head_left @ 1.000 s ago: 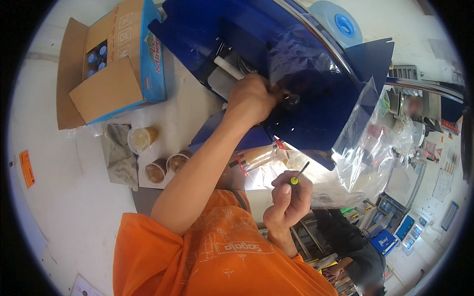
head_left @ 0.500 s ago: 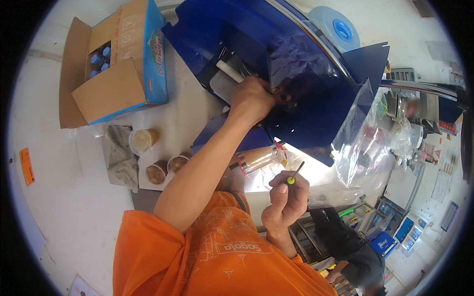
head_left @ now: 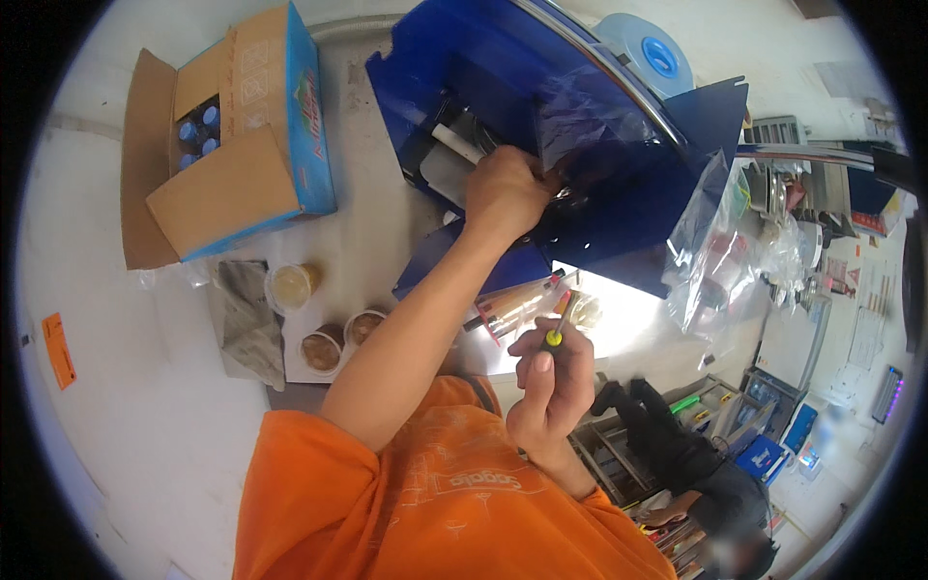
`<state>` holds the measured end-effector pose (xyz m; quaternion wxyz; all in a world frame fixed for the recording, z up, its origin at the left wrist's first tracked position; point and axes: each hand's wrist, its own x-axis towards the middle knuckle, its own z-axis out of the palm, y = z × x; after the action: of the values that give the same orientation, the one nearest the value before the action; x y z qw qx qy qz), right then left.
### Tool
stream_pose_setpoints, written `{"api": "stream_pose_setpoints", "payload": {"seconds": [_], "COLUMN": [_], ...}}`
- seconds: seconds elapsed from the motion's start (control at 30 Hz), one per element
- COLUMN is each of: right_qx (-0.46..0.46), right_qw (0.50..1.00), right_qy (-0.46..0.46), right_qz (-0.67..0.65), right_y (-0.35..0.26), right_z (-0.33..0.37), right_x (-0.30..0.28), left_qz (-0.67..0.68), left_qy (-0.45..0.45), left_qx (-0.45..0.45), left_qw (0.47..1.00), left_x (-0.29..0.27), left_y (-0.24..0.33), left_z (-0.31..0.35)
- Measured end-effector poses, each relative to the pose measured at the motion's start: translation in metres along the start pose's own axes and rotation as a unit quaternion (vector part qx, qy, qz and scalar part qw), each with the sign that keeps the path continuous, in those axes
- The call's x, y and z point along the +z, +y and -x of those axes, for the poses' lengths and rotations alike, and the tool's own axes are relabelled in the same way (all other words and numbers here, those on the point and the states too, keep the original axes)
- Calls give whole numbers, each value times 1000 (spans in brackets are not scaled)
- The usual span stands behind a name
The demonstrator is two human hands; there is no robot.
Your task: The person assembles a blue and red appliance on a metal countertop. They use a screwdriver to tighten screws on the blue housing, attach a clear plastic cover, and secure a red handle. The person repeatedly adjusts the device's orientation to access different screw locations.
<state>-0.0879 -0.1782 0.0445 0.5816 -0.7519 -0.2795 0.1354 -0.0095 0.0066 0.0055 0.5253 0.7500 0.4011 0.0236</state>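
I count: screwdriver point(head_left: 554, 338), one; cups point(head_left: 293, 287), three; open carton point(head_left: 224, 198), one; grey cloth point(head_left: 247, 329), one; light-blue container point(head_left: 628, 43), one.

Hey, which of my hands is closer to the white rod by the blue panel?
Left. Your left hand is just below and right of the white rod; your right hand, holding the screwdriver, is farther off, lower in the view.

A carton point(head_left: 253, 145) of bottles point(head_left: 199, 131) stands near a grey cloth point(head_left: 247, 324).
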Motion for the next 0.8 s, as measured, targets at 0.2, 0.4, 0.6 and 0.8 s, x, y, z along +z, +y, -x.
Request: {"api": "stream_pose_setpoints", "payload": {"seconds": [0.2, 0.4, 0.6, 0.8], "right_qx": [156, 213, 233, 251], "right_qw": [975, 949, 953, 946], "right_qy": [-38, 45, 86, 101], "right_qz": [-156, -227, -176, -177], "right_y": [-22, 27, 40, 43], "right_z": [-38, -93, -112, -116], "right_x": [52, 133, 152, 162], "left_qz": [81, 286, 290, 297], "left_qy": [30, 26, -18, -50], "left_qx": [114, -22, -43, -40], "left_qw": [990, 958, 956, 953], "left_x": [-33, -82, -80, -87], "left_y": [-55, -109, -111, -118], "left_z": [20, 64, 78, 70]}}
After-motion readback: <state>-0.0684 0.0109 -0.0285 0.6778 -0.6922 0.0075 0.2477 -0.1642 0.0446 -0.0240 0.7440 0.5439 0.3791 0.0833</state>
